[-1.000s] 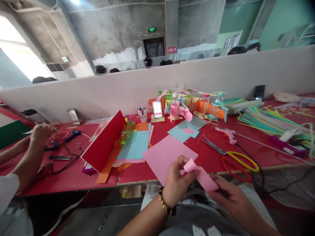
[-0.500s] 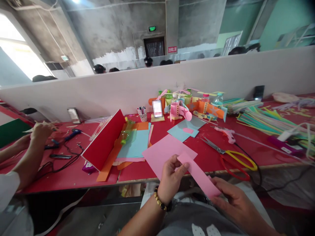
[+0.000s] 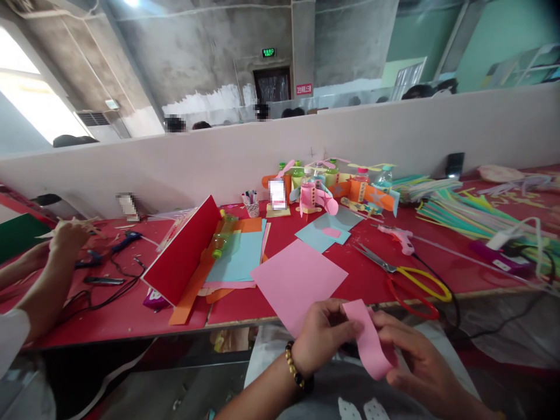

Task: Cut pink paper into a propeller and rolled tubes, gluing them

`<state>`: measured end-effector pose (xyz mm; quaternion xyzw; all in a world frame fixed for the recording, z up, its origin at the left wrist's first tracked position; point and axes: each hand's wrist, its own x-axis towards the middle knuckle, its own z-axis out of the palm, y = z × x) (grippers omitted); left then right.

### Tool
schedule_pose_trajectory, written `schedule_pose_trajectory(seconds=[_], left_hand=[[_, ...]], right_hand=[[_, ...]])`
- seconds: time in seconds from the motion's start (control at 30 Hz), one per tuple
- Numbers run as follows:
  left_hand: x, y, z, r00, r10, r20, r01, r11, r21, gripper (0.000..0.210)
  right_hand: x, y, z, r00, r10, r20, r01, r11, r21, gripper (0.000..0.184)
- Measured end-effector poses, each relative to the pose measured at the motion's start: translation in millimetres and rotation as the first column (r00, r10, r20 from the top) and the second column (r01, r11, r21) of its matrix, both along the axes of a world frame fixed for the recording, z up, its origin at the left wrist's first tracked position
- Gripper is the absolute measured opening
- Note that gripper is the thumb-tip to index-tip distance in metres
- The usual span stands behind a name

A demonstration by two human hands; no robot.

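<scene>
A strip of pink paper [image 3: 370, 344] is held between my two hands above my lap, curving at its lower end. My left hand [image 3: 326, 332], with a beaded bracelet at the wrist, pinches the strip's upper left edge. Fingers of my right hand [image 3: 415, 356] grip its lower right end, partly behind the paper. A larger sheet of pink paper [image 3: 300, 280] lies at the table's front edge, just beyond my left hand. Scissors [image 3: 394, 269] with yellow and red handles rest to the right, blades apart. Blue paper [image 3: 319, 233] carrying a small pink piece lies farther back.
Finished bottle models [image 3: 310, 195] with paper propellers stand at the back beside a phone [image 3: 277, 193] and a pen cup [image 3: 251, 205]. A pink glue gun [image 3: 396, 238] lies right, its cord trailing. A red board [image 3: 184, 254] leans left. A co-worker's hand [image 3: 72, 236] works far left.
Both hands have come closer together, and my left hand has moved right and down. The pink strip, straight before, now bends in a curve. The view has shifted slightly.
</scene>
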<state>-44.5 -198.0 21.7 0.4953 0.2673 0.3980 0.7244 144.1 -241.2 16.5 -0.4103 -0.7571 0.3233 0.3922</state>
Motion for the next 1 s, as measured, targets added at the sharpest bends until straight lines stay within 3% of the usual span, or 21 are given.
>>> schedule_pose_trajectory(seconds=[0.17, 0.4, 0.63, 0.8, 1.0], left_hand=[[1, 0, -6.8, 0.997, 0.052, -0.062, -0.051, 0.999, 0.018, 0.027], [5, 0, -3.6, 0.983, 0.16, -0.095, -0.153, 0.985, 0.073, 0.02], [5, -1, -1.4, 0.982, 0.125, -0.138, -0.11, 0.987, 0.115, 0.015], [6, -2, 1.5, 0.975, 0.174, -0.136, -0.156, 0.979, 0.133, 0.014], [4, -2, 9.3, 0.948, 0.311, -0.063, -0.293, 0.935, 0.199, 0.014]], right_hand=[[-2, -1, 6.4, 0.998, 0.059, -0.008, -0.059, 0.998, -0.035, 0.037], [-4, 0, 7.7, 0.997, 0.057, -0.059, -0.057, 0.998, 0.003, 0.033], [-7, 2, 6.6, 0.984, 0.084, -0.16, -0.073, 0.995, 0.073, 0.035], [-8, 0, 12.3, 0.985, 0.068, -0.158, -0.056, 0.996, 0.076, 0.033], [-8, -1, 17.1, 0.991, -0.02, -0.134, 0.032, 0.996, 0.083, 0.019]])
